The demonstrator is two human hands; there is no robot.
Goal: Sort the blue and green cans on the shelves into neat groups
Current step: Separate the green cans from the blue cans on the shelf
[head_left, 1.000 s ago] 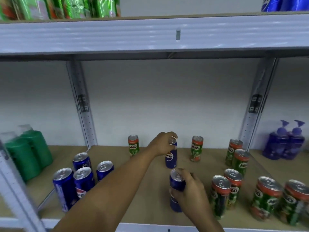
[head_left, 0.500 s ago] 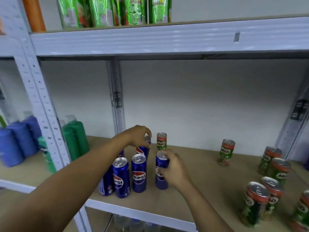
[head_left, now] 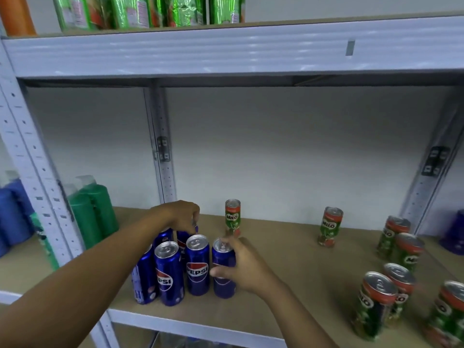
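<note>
Several blue Pepsi cans [head_left: 197, 267] stand packed together at the left end of the wooden shelf [head_left: 288, 270]. My right hand [head_left: 244, 266] grips the rightmost blue can [head_left: 222, 285], which stands on the shelf against the group. My left hand [head_left: 182, 216] holds the top of a blue can [head_left: 182, 241] in the back row, mostly hidden behind the front cans. Green Milo cans stand apart: one [head_left: 232, 216] just behind the group, one [head_left: 329, 226] at mid-shelf, and several [head_left: 376, 310] clustered at the right.
Green bottles [head_left: 94, 209] and blue bottles [head_left: 12, 212] stand in the bay to the left, beyond a white upright [head_left: 37, 177]. Green packs [head_left: 150, 11] line the upper shelf. A purple bottle [head_left: 454, 232] sits at the far right edge.
Both hands carried their blue cans leftward from mid-shelf to the Pepsi group, and the cans now stand with it. The view swung left.
</note>
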